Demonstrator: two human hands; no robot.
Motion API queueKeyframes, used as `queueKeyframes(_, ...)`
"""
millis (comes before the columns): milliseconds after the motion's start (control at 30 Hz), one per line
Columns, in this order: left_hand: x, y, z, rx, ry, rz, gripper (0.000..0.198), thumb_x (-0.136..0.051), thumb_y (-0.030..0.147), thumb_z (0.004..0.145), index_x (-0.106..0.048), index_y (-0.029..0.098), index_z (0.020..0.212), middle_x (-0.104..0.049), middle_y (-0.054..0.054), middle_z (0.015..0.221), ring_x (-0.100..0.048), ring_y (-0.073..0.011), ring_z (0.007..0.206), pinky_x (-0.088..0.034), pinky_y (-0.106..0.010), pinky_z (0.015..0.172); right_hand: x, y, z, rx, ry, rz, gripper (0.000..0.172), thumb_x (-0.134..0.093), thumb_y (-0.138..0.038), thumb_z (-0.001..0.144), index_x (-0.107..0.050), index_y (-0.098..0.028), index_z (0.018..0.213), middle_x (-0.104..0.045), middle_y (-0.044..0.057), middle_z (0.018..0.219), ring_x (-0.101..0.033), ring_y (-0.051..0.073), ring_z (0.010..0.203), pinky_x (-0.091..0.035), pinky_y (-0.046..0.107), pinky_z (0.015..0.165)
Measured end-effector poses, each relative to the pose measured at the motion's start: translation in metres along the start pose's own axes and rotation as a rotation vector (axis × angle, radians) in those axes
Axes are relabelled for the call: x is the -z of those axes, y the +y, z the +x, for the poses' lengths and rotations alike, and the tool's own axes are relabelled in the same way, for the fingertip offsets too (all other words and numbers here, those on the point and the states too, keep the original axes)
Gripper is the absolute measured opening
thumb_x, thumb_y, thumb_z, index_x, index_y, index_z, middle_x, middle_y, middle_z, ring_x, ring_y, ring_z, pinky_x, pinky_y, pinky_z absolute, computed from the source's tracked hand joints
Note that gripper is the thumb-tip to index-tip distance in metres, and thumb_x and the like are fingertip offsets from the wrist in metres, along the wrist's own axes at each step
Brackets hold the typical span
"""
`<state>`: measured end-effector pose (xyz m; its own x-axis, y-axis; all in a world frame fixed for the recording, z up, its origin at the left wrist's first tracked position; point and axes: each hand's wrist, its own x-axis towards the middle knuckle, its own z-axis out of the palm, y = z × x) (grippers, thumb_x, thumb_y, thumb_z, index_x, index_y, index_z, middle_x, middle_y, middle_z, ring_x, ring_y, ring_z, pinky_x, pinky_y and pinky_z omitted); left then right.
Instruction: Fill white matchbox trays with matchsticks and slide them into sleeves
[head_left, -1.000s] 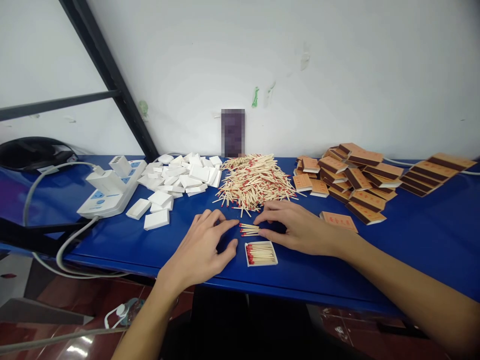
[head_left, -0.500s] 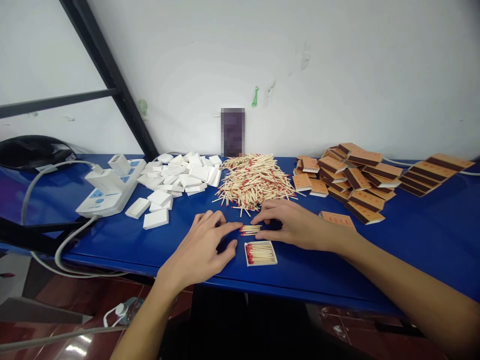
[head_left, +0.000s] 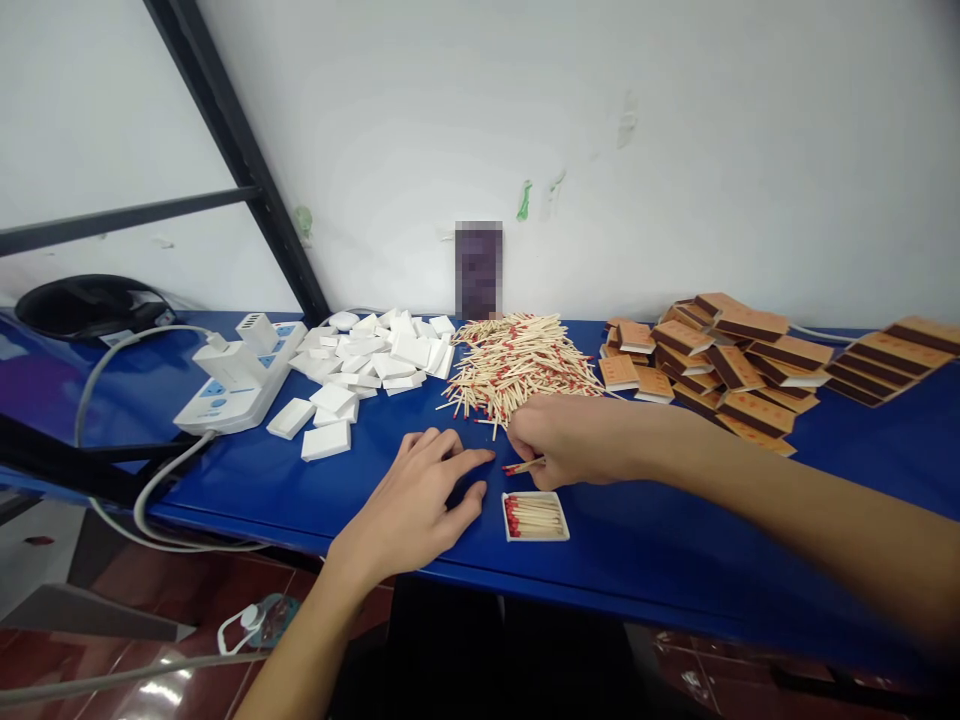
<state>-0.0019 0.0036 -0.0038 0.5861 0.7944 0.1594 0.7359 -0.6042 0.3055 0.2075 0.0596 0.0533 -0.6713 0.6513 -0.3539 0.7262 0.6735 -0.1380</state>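
Observation:
My right hand is closed around a small bundle of matches, whose red heads stick out to the left just above the blue table. Right below it lies a small white tray filled with red-headed matches. My left hand rests flat on the table to the left of the tray, fingers spread and holding nothing. Behind both hands is a big loose pile of matches.
White empty trays are heaped at the back left, beside a white power strip with cables. Orange matchbox sleeves are stacked at the back right. The blue table ends at a front edge near me.
My right hand has closed on the small bundle of matches that lay between both hands and lifted it. The left hand stayed in place. The view shifted slightly.

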Motion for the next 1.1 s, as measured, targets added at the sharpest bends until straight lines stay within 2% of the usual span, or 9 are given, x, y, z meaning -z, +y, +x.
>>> queueKeyframes(233,0.000,0.001,0.000,0.001,0.006,0.005,0.033,-0.046,0.032,0.100,-0.058,0.025,0.130,-0.053,-0.003,0.096,-0.048,-0.0212,0.094,-0.037,-0.040,0.088,-0.001,0.005,-0.006,-0.045,0.003,0.009,0.004,-0.062,-0.018,0.069,-0.062,-0.017,0.072,-0.063,0.004,0.074,-0.054,0.016,0.064,-0.033,0.025,0.053)
queueKeyframes(400,0.000,0.001,0.000,-0.001,0.011,0.006,0.032,-0.047,0.032,0.100,-0.059,0.025,0.129,-0.053,-0.003,0.096,-0.049,-0.0210,0.093,-0.037,-0.040,0.088,-0.004,0.009,-0.003,-0.016,-0.006,0.026,0.004,-0.062,-0.019,0.066,-0.058,-0.019,0.067,-0.058,0.001,0.064,-0.050,0.014,0.058,-0.031,0.026,0.050)
queueKeyframes(600,0.001,0.001,0.000,0.003,0.005,0.011,0.032,-0.047,0.033,0.100,-0.059,0.025,0.129,-0.053,-0.003,0.096,-0.048,-0.0208,0.094,-0.036,-0.041,0.089,-0.001,0.015,-0.007,-0.007,0.011,0.083,0.005,-0.060,-0.021,0.066,-0.056,-0.019,0.065,-0.057,0.000,0.063,-0.048,0.014,0.056,-0.029,0.025,0.048)
queueKeyframes(767,0.000,0.001,0.001,-0.002,0.004,0.002,0.032,-0.046,0.033,0.100,-0.060,0.024,0.128,-0.054,-0.004,0.096,-0.048,-0.0215,0.094,-0.037,-0.041,0.089,0.007,0.001,-0.022,0.031,0.024,0.149,0.006,-0.062,-0.024,0.068,-0.058,-0.020,0.066,-0.059,0.000,0.065,-0.050,0.013,0.057,-0.031,0.025,0.048)
queueKeyframes(900,0.003,0.003,0.000,-0.012,0.007,-0.029,0.033,-0.045,0.035,0.101,-0.059,0.024,0.128,-0.056,-0.004,0.098,-0.050,-0.0225,0.095,-0.038,-0.043,0.091,0.000,-0.014,-0.032,0.035,-0.032,0.195,0.004,-0.061,-0.020,0.067,-0.057,-0.020,0.067,-0.057,-0.002,0.060,-0.046,0.011,0.049,-0.028,0.026,0.045)
queueKeyframes(1100,0.007,0.007,-0.004,-0.187,0.041,-0.196,0.041,-0.071,0.037,0.083,-0.060,0.024,0.121,-0.063,-0.003,0.112,-0.056,-0.0230,0.106,-0.037,-0.041,0.102,-0.010,-0.021,-0.032,0.032,-0.032,0.186,0.008,-0.058,-0.019,0.066,-0.051,-0.020,0.064,-0.054,-0.003,0.056,-0.040,0.010,0.044,-0.022,0.026,0.042)
